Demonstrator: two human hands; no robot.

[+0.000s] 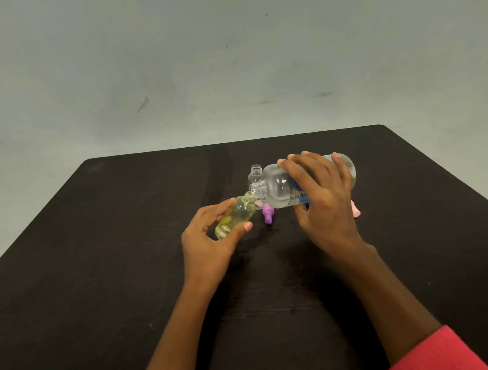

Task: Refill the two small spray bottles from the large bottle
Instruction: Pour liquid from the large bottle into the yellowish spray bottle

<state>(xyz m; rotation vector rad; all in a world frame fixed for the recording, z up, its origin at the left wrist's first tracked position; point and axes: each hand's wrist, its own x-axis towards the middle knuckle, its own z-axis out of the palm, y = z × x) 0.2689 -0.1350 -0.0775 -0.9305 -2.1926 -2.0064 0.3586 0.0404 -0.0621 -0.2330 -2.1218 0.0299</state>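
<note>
The left hand (pixel 209 240) wraps a small yellow-tinted bottle (pixel 234 219), thumb along its near side and fingers curled behind, tilting it so the open neck leans up and to the right. Just beyond that grip, the neck meets the mouth of the large clear bottle (pixel 278 189) — the two openings touch or nearly touch; which one cannot be told. Behind the meeting point a second small bottle (pixel 255 176) stands upright and uncapped on the dark table (pixel 123 223), partly hidden by the large bottle's shoulder. Below the large bottle's neck a purple spray cap (pixel 268 213) lies on the table. The right hand (pixel 322 196) clasps the large bottle from above, holding it almost on its side. Past this grip, a pink piece (pixel 355 208) shows — mostly hidden by the wrist.
</note>
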